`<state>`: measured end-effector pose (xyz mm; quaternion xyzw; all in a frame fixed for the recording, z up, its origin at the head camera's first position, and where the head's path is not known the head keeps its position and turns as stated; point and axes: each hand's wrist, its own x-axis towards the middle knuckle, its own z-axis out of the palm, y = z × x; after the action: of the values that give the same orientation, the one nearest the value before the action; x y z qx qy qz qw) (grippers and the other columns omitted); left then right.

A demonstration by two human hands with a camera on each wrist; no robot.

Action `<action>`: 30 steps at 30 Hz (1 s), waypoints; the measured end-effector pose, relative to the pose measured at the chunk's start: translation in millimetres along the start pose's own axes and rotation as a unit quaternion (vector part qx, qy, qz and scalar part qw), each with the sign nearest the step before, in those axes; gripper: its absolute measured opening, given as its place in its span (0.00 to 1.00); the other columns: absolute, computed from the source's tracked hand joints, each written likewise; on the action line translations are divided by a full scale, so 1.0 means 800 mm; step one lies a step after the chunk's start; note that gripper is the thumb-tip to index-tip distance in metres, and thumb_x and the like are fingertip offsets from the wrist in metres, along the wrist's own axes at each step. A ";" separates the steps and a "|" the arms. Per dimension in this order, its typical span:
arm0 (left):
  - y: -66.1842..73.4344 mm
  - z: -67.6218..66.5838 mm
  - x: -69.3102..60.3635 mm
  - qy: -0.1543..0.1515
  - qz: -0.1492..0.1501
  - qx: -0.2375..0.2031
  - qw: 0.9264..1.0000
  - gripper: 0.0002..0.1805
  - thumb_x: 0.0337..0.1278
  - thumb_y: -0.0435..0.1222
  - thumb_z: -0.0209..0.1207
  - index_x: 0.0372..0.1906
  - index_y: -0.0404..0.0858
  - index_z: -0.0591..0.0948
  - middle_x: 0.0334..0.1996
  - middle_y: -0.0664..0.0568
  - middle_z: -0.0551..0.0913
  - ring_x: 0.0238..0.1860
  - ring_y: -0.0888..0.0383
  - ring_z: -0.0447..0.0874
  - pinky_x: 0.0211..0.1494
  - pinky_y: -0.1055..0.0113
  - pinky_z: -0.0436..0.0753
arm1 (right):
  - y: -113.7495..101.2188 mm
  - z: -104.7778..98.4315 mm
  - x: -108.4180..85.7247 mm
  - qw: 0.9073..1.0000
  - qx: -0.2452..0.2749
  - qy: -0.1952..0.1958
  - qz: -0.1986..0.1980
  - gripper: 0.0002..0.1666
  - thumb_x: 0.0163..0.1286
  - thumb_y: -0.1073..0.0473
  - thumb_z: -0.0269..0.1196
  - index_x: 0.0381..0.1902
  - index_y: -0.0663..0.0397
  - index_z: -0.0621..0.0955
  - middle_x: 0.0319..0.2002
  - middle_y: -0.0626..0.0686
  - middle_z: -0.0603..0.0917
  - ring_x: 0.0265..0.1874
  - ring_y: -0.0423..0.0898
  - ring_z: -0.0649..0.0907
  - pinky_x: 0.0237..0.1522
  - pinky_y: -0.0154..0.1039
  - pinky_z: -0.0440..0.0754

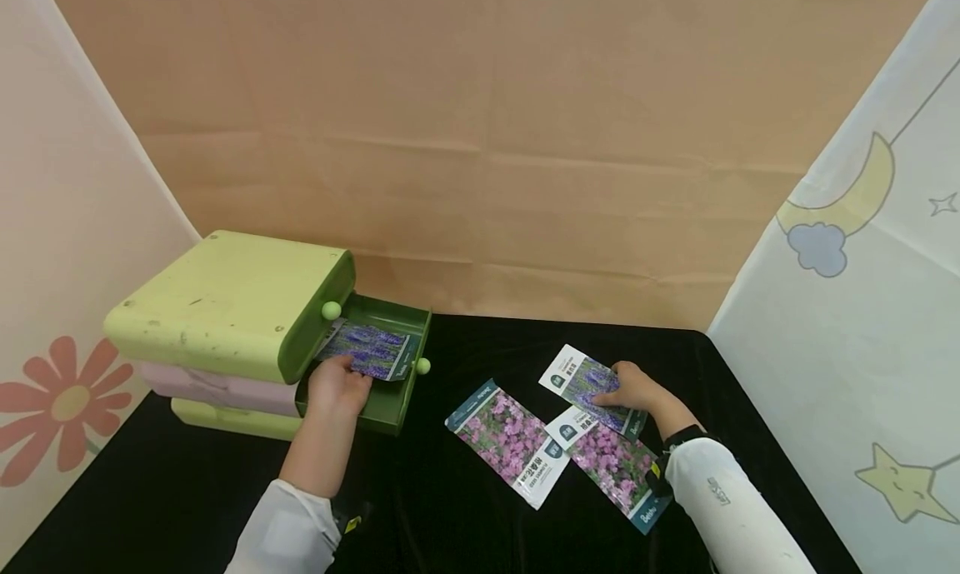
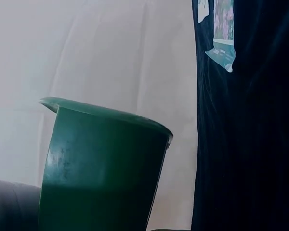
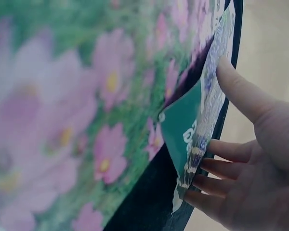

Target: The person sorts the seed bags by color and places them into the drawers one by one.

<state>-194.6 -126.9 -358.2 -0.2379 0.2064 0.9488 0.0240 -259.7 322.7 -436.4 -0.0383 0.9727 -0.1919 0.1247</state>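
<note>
My left hand (image 1: 337, 386) reaches into the pulled-out green drawer (image 1: 422, 332) and holds a seed packet with purple lavender (image 1: 371, 349) by its near edge; some fingertips are hidden. The left wrist view shows mostly the drawer's outer wall (image 2: 103, 159). On the black cloth, my right hand (image 1: 637, 391) grips a second lavender packet (image 1: 587, 380), thumb on its printed face and fingers along the edge, as the right wrist view shows. That packet overlaps a pink-flower packet (image 1: 611, 466). Another pink-flower packet (image 1: 506, 432) lies to its left.
The drawer belongs to a stacked cabinet (image 1: 232, 295) with a yellow-green top, a pinkish tier (image 1: 217, 386) and a yellow-green tier (image 1: 232, 418) below. Round knobs (image 1: 332, 310) stick out from its drawer fronts. A brown paper backdrop (image 1: 480, 182) stands behind the black cloth (image 1: 465, 524).
</note>
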 end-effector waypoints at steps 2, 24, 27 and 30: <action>-0.001 0.001 -0.004 0.005 0.017 0.022 1.000 0.38 0.75 0.32 0.27 0.69 0.55 0.15 0.72 0.58 0.12 0.74 0.62 0.14 0.78 0.70 0.33 | 0.000 0.000 0.001 1.000 0.001 0.007 0.008 0.51 0.55 0.47 0.74 0.58 0.84 0.64 0.53 0.76 0.71 0.46 0.62 0.76 0.56 0.61 0.75; -0.020 0.004 -0.043 -0.035 0.132 0.132 0.982 0.44 0.73 0.32 0.35 0.69 0.48 0.13 0.69 0.63 0.06 0.68 0.61 0.03 0.74 0.68 0.21 | -0.006 -0.044 -0.016 0.993 0.055 0.085 0.056 0.30 0.63 0.58 0.67 0.46 0.71 0.62 0.39 0.68 0.74 0.35 0.59 0.75 0.38 0.52 0.76; -0.021 0.005 -0.052 -0.095 0.112 0.171 0.974 0.43 0.74 0.33 0.33 0.66 0.46 0.09 0.66 0.62 0.03 0.66 0.59 -0.01 0.73 0.65 0.17 | -0.010 -0.057 -0.023 0.993 0.047 0.095 0.046 0.24 0.65 0.59 0.64 0.42 0.67 0.62 0.35 0.64 0.72 0.32 0.56 0.73 0.35 0.48 0.73; -0.026 0.007 -0.063 -0.148 0.102 0.211 0.961 0.42 0.76 0.34 0.33 0.69 0.44 0.13 0.70 0.58 0.08 0.69 0.57 0.02 0.74 0.61 0.17 | -0.014 -0.068 -0.029 0.993 0.047 0.099 0.035 0.20 0.67 0.60 0.63 0.40 0.65 0.63 0.37 0.65 0.71 0.33 0.56 0.72 0.34 0.46 0.71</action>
<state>-149.6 -103.2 -338.1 -0.0623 0.4191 0.9057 0.0073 -250.7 334.7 -378.1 0.0213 0.9709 -0.2358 0.0360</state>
